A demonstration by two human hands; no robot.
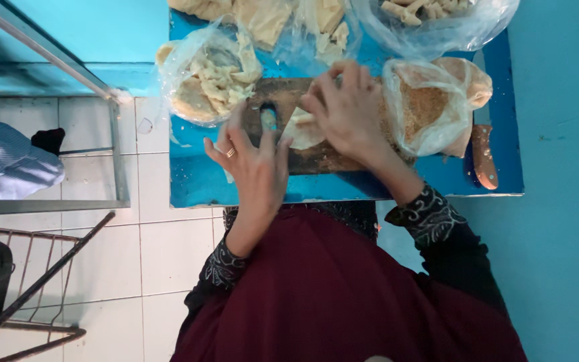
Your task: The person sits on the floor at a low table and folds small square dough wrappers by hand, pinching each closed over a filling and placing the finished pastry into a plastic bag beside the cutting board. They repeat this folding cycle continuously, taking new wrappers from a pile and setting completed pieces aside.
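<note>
Left hand, ring on one finger, lies flat and loose on the near edge of a dark wooden cutting board, gripping nothing. Right hand curls over a pale, floppy dough sheet mid-board, pinching it. The board sits on a glossy blue table; crinkly clear bags of pale pieces and brown crumbs lie behind it, white floor tiles to the left.

Knife right of cutting board
</note>
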